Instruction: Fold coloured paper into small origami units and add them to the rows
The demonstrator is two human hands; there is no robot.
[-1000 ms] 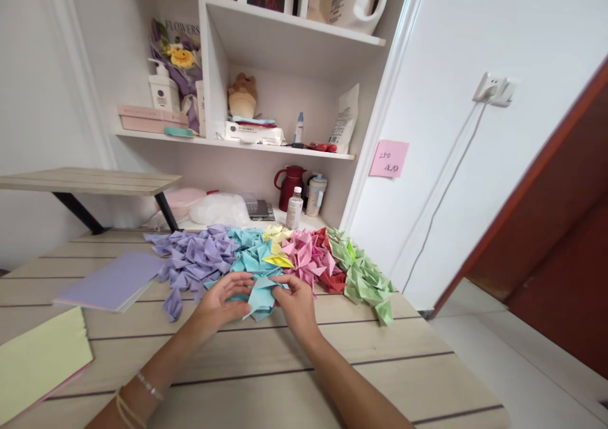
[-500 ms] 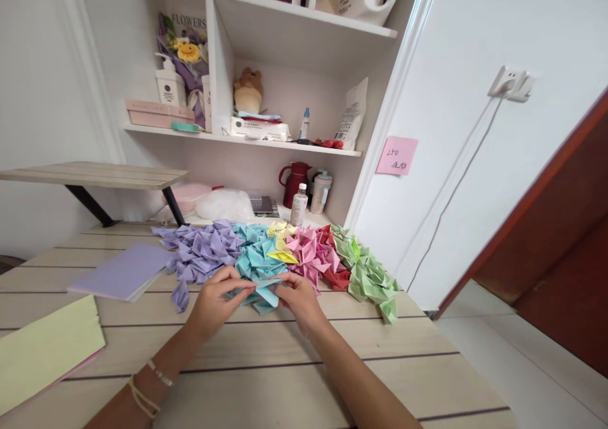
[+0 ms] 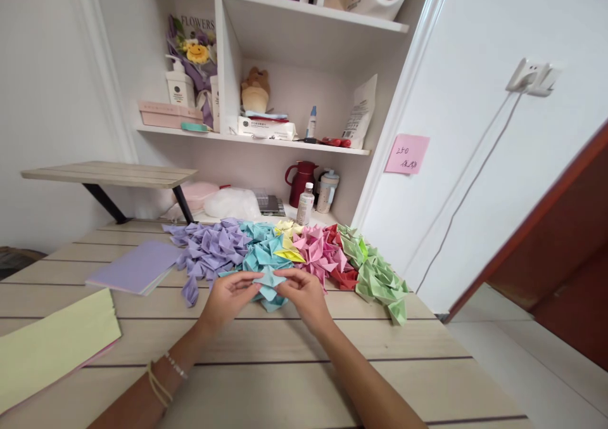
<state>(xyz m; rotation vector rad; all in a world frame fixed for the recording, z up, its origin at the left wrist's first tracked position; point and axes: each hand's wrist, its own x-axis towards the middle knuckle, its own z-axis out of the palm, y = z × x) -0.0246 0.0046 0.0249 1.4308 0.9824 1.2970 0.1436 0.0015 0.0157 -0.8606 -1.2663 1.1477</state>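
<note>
- A single camera, worn on the person's head, looks forward and down across the tabletop [image 3: 256, 384].
- The forearms [image 3: 363, 375] reach in from the bottom edge, nearest the lens; left hand [image 3: 228, 299] and right hand [image 3: 304, 294] lie below mid-view.
- Past the far edge it faces the open shelves [image 3: 299, 77], farther off, with the wall [image 3: 503, 182] at right.

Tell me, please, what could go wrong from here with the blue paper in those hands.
The left hand and right hand both pinch the blue paper in their fingertips, so an uneven pull might crease or tear it. Blue folded pieces lie close by, so if dropped, it could get mixed in with them.
</note>
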